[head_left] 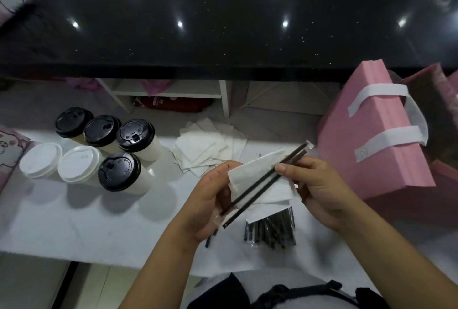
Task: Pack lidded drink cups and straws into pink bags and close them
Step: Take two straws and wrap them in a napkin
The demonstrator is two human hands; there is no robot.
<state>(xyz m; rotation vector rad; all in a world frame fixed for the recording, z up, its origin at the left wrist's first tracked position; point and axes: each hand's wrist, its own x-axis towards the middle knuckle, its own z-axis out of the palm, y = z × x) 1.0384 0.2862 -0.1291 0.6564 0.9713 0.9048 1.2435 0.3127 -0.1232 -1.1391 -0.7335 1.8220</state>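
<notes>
Two black wrapped straws (266,182) and a white napkin (252,167) are held above the white table (86,229). My left hand (210,199) grips their lower ends together with the napkin. My right hand (314,189) pinches the straws near the middle. Several lidded cups stand at the left: some with black lids (119,171) and two with white lids (79,163). A pink bag (366,140) with white handles lies tilted at the right, its mouth facing right.
A pile of white napkins (205,147) lies mid-table. A bundle of wrapped black straws (272,231) rests under my hands. A black counter (223,23) runs across the back. More pink bags (443,179) sit at the far right, and pink printed packaging (10,150) at the left edge.
</notes>
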